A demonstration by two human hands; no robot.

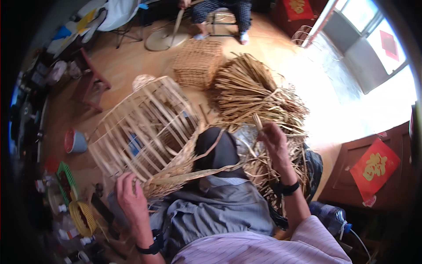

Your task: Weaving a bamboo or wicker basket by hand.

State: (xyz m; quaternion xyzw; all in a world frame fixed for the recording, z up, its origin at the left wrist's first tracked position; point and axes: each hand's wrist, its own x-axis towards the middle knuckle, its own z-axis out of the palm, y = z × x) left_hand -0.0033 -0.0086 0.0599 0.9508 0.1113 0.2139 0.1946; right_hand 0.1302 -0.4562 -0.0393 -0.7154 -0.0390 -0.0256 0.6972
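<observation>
An openwork basket frame (pixel 145 123) of pale slats, with a braided woven edge at its lower right, lies on its side left of my knee. My left hand (pixel 129 193) grips that edge near its lower corner, fingers curled. Long flat strips (pixel 211 171) trail from the edge across my dark trouser leg. My right hand (pixel 273 141) is raised to the right of the knee, fingers closed on a short pale strip end (pixel 258 121). A big bundle of dried straw strips (pixel 250 88) lies just beyond it, with loose strips beneath the hand.
A woven basket (pixel 198 66) sits ahead; beyond, a seated person (pixel 220 13) holds a stick. A maroon chair (pixel 88 88), blue bucket (pixel 79 143) and yellow woven tray (pixel 81 218) are left. A water jug (pixel 327 220), wooden cabinet (pixel 338 176) and bright doorway (pixel 369 57) are right.
</observation>
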